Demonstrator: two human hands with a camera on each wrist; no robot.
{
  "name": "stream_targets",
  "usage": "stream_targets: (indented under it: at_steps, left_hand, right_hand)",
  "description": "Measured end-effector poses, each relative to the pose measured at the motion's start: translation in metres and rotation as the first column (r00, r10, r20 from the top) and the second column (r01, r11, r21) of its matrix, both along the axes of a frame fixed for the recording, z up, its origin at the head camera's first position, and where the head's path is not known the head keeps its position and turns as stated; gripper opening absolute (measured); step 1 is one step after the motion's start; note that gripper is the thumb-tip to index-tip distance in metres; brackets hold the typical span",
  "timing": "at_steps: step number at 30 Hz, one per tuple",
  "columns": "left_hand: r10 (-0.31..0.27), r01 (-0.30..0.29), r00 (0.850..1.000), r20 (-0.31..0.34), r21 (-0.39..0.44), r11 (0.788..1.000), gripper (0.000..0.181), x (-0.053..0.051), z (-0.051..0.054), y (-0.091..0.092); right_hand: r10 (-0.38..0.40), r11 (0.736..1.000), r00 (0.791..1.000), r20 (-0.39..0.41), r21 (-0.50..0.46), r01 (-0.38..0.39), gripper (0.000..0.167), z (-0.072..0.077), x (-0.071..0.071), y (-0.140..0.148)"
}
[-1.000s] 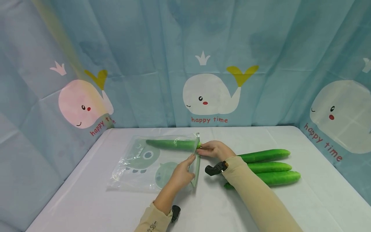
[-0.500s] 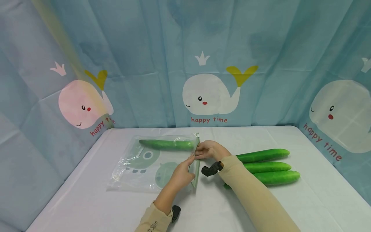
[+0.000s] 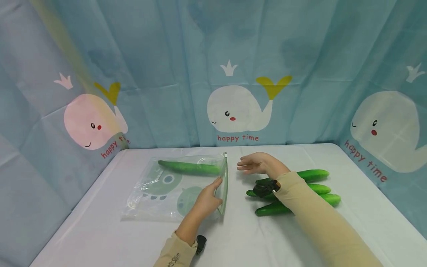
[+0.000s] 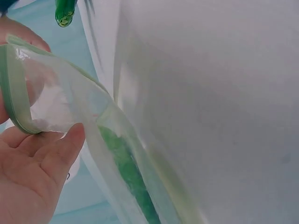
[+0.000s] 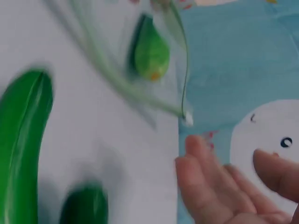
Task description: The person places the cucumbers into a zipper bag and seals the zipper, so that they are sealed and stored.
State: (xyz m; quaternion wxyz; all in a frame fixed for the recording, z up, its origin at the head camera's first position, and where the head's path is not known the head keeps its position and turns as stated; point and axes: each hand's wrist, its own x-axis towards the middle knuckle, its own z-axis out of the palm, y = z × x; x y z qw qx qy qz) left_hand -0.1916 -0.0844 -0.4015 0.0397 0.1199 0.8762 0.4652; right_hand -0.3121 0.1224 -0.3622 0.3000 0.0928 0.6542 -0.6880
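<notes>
A clear zip bag (image 3: pixel 140 207) with green cartoon prints lies flat, its green-edged mouth facing right. One cucumber (image 3: pixel 190 168) lies inside along the far side; the right wrist view shows its pale end (image 5: pixel 152 51) within the mouth. My left hand (image 3: pixel 205 202) holds the mouth's rim, and in the left wrist view the thumb and fingers (image 4: pixel 74 140) spread it apart. My right hand (image 3: pixel 261 165) is in the air right of the bag, fingers extended and holding nothing. Beneath the right forearm lie three more cucumbers (image 3: pixel 313 174), partly hidden by the sleeve.
A white cloth covers the table (image 3: pixel 233 237). Behind it and at both sides hangs a blue curtain (image 3: pixel 166 111) with printed whales. Each wrist wears a black strapped device (image 3: pixel 265 188).
The cucumber slid farther left into the bag, pushed by my right hand. That hand then let go and drew back to the right. My left hand stayed at the bag's rim.
</notes>
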Motion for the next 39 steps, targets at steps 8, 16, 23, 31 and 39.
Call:
stream_targets:
  at_steps: [8,16,23,31,39]
  left_hand:
    - [0.006,-0.006,1.0,0.027,0.007,1.0,0.072,0.002,-0.002,-0.001]
    - [0.001,-0.001,1.0,0.031,0.018,1.0,0.071,0.003,-0.001,0.0]
    - [-0.007,0.007,1.0,0.03,0.016,1.0,0.07,0.003,-0.002,0.0]
    - [-0.006,0.006,1.0,0.026,0.015,1.0,0.07,0.003,-0.001,0.0]
    - [-0.015,0.015,1.0,0.024,0.015,1.0,0.07,0.001,-0.001,-0.001]
  right_hand:
    - [0.206,0.975,0.957,-0.202,0.12,-0.185,0.056,0.008,0.007,0.052]
    - [0.345,0.93,0.867,-0.359,0.257,-0.264,0.057,0.003,0.017,0.106]
    - [0.415,0.896,0.799,-0.435,0.347,-0.277,0.059,0.003,0.023,0.143]
    - [0.629,0.736,0.599,-0.495,0.627,-0.255,0.052,0.004,0.03,0.179]
    - [0.717,0.625,0.535,-0.446,0.752,-0.21,0.064,-0.008,0.029,0.209]
